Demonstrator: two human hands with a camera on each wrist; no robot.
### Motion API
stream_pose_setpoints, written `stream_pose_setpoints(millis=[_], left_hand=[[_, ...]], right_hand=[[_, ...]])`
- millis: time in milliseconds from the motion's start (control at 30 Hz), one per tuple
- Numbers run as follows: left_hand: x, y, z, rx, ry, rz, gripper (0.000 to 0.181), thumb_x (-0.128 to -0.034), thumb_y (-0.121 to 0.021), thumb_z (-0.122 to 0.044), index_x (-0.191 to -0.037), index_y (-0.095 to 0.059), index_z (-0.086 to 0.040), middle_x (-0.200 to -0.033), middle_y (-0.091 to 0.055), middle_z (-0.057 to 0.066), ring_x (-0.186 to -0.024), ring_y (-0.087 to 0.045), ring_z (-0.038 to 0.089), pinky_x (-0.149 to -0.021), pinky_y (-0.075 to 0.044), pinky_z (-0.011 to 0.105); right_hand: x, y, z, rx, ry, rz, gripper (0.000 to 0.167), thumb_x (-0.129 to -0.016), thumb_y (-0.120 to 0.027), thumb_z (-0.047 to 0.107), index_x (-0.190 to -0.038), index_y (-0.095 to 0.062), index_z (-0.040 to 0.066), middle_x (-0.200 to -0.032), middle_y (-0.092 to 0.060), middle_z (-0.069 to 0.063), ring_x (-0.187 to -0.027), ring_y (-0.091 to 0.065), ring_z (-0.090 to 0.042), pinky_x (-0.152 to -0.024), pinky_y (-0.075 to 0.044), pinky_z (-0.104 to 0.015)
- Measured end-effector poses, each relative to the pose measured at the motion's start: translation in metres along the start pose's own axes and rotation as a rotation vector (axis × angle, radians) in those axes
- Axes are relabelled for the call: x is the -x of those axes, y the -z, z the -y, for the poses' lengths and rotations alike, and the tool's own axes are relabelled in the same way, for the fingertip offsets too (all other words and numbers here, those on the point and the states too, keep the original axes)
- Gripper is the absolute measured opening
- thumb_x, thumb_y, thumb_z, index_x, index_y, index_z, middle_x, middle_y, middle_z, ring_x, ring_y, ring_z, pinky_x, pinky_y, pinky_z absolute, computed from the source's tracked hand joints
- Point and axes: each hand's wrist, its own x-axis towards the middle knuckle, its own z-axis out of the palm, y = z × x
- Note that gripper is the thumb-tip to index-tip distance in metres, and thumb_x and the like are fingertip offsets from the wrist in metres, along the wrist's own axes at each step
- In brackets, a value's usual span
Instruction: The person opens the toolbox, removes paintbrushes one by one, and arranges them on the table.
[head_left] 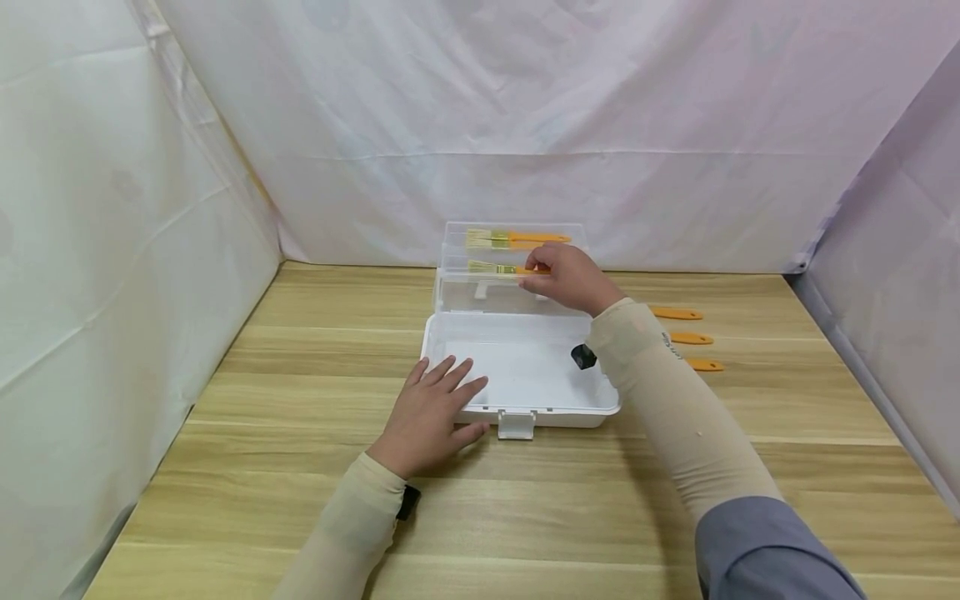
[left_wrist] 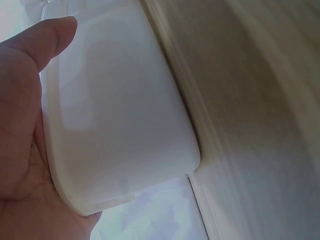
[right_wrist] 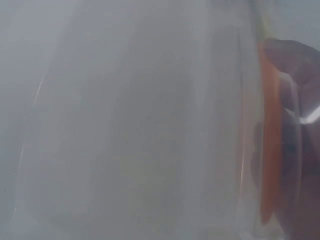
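A white plastic box (head_left: pixel 517 358) stands with its lid side raised at the back, where clear tiered trays (head_left: pixel 459 250) hold brushes. My right hand (head_left: pixel 573 275) pinches the orange handle of a flat paintbrush (head_left: pixel 487 267) at the lower tray, its pale bristles pointing left. In the right wrist view, that orange handle (right_wrist: pixel 271 135) shows through hazy clear plastic beside the fingers. My left hand (head_left: pixel 431 412) rests on the box's front left corner with fingers spread; the left wrist view has the thumb (left_wrist: pixel 57 37) near the box's white wall (left_wrist: pixel 120 110).
More paintbrushes (head_left: pixel 498 239) lie in the upper tray. To the right, three orange handles (head_left: pixel 690 339) stick out on the wooden table (head_left: pixel 315 350) past my forearm. A white latch (head_left: pixel 517 424) hangs open at the box front. White cloth (head_left: pixel 525 108) walls in the table.
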Motion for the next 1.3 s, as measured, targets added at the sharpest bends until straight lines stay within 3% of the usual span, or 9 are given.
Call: stream_pose_setpoints(millis=[267,567,1067,1300], left_hand=[[0.0004,-0.0002,0.0004,0.0,-0.004,-0.007,0.059,-0.0892,-0.068,-0.05,-0.139,-0.06,-0.018,-0.148,-0.05,0.009,-0.14,-0.04,0.032,-0.116,-0.021,0.054],[0.0011,0.0,0.0009,0.0,0.0,-0.006,0.06,-0.0889,-0.068,-0.051,-0.139,-0.06,-0.019,-0.147,-0.05,0.009,-0.14,-0.04,0.032,-0.116,-0.021,0.054],[0.0016,0.0017,0.0002,0.013,-0.007,-0.021,0.059,-0.0883,-0.069,-0.049,-0.138,-0.061,-0.018,-0.146,-0.051,0.01,-0.139,-0.042,0.032,-0.115,-0.022,0.055],[0.0016,0.002,0.0005,0.015,-0.003,-0.013,0.059,-0.0885,-0.069,-0.049,-0.138,-0.06,-0.018,-0.147,-0.051,0.009,-0.139,-0.041,0.032,-0.115,-0.021,0.055]], right_hand=[[0.0001,-0.001,-0.0024,-0.052,-0.015,0.001,0.018,-0.091,-0.074,0.03,-0.092,-0.064,0.015,-0.086,-0.062,-0.003,-0.071,-0.053,-0.023,-0.065,-0.046,-0.036],[0.0014,-0.002,-0.0034,-0.08,0.007,-0.007,0.017,-0.091,-0.074,0.029,-0.095,-0.064,0.015,-0.081,-0.057,-0.005,-0.071,-0.05,-0.023,-0.064,-0.043,-0.036],[0.0049,0.0006,0.0008,-0.11,-0.003,-0.038,0.014,-0.091,-0.074,0.024,-0.096,-0.066,0.014,-0.082,-0.054,-0.007,-0.074,-0.049,-0.024,-0.066,-0.041,-0.038],[0.0063,0.0017,0.0013,-0.118,0.0,-0.038,0.017,-0.093,-0.072,0.021,-0.104,-0.066,0.012,-0.088,-0.055,-0.007,-0.081,-0.049,-0.024,-0.071,-0.042,-0.037]])
